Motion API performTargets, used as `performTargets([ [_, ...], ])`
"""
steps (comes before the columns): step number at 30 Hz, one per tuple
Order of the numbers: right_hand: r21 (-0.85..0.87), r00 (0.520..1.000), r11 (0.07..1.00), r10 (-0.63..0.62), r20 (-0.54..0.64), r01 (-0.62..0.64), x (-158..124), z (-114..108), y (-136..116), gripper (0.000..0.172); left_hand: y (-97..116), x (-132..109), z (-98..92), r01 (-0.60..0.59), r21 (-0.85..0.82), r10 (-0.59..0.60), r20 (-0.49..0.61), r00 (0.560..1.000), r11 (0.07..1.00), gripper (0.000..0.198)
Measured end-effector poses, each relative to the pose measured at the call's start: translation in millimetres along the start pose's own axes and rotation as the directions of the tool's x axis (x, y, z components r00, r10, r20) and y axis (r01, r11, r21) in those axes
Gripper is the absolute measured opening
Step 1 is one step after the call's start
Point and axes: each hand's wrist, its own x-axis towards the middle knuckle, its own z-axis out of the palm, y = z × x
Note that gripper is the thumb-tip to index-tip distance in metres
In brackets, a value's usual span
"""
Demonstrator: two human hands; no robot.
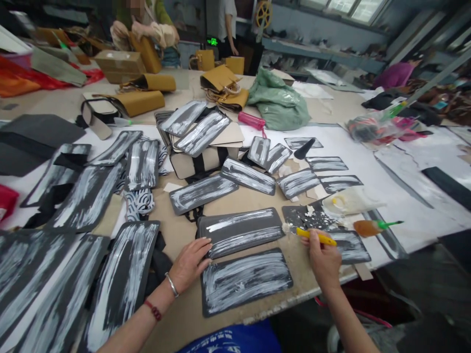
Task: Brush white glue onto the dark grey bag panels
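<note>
My right hand (324, 257) is closed round the yellow handle of a glue brush (315, 236), its bristles near the right end of a dark grey panel (241, 230). White glue streaks run along that panel's upper and lower sides. My left hand (191, 260) rests with its fingers on the panel's left end. Below it lies another glue-smeared panel (246, 279). Beyond the brush, a dark board (300, 215) carries white crumbs of glue, and a whitish glue container (349, 201) lies on its side.
Several glue-coated panels (88, 191) spread over the left side. An orange bottle with a green nozzle (368, 227) lies at right. Mustard bags (140, 103), a green plastic bag (277, 100) and a pink roll (251, 120) stand farther back. Across the table a person handles a brown bag (145, 51).
</note>
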Motion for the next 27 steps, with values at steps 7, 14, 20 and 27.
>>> performTargets([
  [7, 0.042, 0.832, 0.845, -0.532, 0.154, 0.533, -67, 30, -36, 0.018, -1, -2, 2.6, 0.006, -0.016, -0.006, -0.039, 0.999, 1.000, 0.027],
  [14, 0.010, 0.821, 0.824, -0.565, 0.089, 0.566, -31, 23, -36, 0.014, 1, -2, 3.3, 0.014, -0.013, -0.015, -0.074, 0.997, 1.000, 0.027],
  [20, -0.012, 0.785, 0.792, -0.603, 0.143, 0.610, -5, 39, -21, 0.019, 1, -1, 1.1, -0.010, 0.025, 0.012, -0.088, 0.996, 1.000, 0.027],
  [27, 0.074, 0.775, 0.797, -0.601, 0.196, 0.599, -1, 43, -29, 0.019, 1, 0, -0.5, 0.013, 0.034, -0.010, -0.060, 0.998, 0.999, 0.027],
])
